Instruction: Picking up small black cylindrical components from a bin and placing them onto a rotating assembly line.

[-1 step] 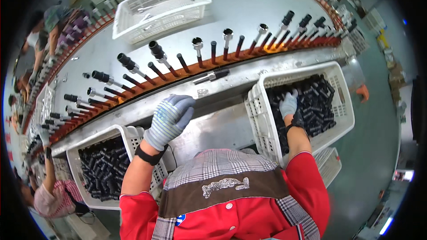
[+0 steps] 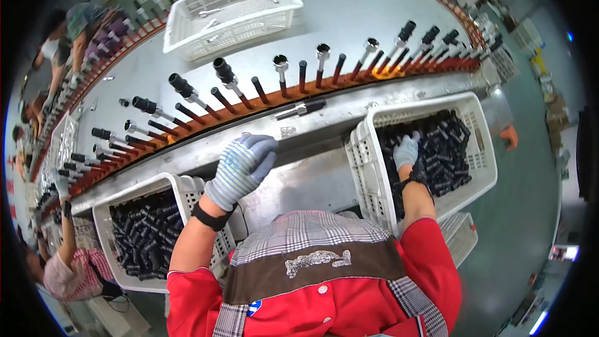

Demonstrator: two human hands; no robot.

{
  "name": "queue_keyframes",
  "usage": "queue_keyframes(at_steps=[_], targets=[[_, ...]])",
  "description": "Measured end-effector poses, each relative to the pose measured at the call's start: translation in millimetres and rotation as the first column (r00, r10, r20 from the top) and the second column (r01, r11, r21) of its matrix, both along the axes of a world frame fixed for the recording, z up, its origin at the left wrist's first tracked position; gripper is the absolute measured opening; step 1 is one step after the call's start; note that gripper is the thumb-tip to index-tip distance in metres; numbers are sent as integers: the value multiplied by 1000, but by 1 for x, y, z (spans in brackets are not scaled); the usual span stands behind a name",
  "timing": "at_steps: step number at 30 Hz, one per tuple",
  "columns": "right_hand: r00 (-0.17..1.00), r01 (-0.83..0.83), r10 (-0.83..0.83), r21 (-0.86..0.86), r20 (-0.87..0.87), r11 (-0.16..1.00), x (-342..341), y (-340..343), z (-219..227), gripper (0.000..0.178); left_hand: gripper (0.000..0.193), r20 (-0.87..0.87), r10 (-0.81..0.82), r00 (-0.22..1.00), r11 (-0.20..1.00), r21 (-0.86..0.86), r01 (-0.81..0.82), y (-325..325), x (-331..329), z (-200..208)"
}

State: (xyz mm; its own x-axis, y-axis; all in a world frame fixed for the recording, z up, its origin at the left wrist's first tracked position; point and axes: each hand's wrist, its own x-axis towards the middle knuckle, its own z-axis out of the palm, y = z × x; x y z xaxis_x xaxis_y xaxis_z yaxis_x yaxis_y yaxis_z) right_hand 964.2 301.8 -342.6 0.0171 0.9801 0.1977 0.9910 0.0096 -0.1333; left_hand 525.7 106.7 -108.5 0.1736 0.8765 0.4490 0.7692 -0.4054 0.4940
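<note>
My left hand (image 2: 242, 171), in a striped grey glove, hovers by the front edge of the metal bench (image 2: 299, 178). Its fingers curl inward, and whatever they may hold is hidden beneath. On the right, my gloved right hand (image 2: 407, 151) reaches into a white plastic crate (image 2: 483, 146) heaped with black tubular sockets (image 2: 440, 156). Its fingertips touch the sockets, slightly apart, with no piece visibly lifted. Beyond my hands, upright dark rods (image 2: 302, 78) line an orange-brown track; some carry silver sockets (image 2: 281, 63) or black-topped ones (image 2: 224, 72).
A second crate (image 2: 181, 196) of black sockets (image 2: 146, 234) stands at my left. One dark-and-silver piece (image 2: 301, 110) lies on the ledge. A white basket (image 2: 234, 28) with a few shiny pieces sits inside the track loop. Co-workers (image 2: 68, 271) are at the left.
The whole view has shifted slightly. My right hand has moved a little among the black sockets, its fingers closer together. My left hand keeps the same curled pose.
</note>
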Motion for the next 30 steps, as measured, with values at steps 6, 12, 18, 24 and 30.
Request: queue_keyframes(at_steps=[6,12,18,24,30], targets=[[924,-47,-30,-192,-381,980,15,-9,86,32,14,25,59,998,997,-54,-58,-36,-27,-2],[-5,-207,168,165,-986,964,-81,-27,190,35,16,102,148,984,988,-47,-144,-46,-51,-5],[-226,-424,114,203,-967,883,-257,-24,229,22,17,101,105,989,994,-15,-104,-53,-72,-5],[-325,-616,158,335,-932,713,-403,-18,222,25,17,143,211,967,977,-44,-206,-68,-95,-12],[-175,-716,153,232,-973,658,-446,-21,199,19,16,228,320,920,947,-55,-315,-84,-111,-7]])
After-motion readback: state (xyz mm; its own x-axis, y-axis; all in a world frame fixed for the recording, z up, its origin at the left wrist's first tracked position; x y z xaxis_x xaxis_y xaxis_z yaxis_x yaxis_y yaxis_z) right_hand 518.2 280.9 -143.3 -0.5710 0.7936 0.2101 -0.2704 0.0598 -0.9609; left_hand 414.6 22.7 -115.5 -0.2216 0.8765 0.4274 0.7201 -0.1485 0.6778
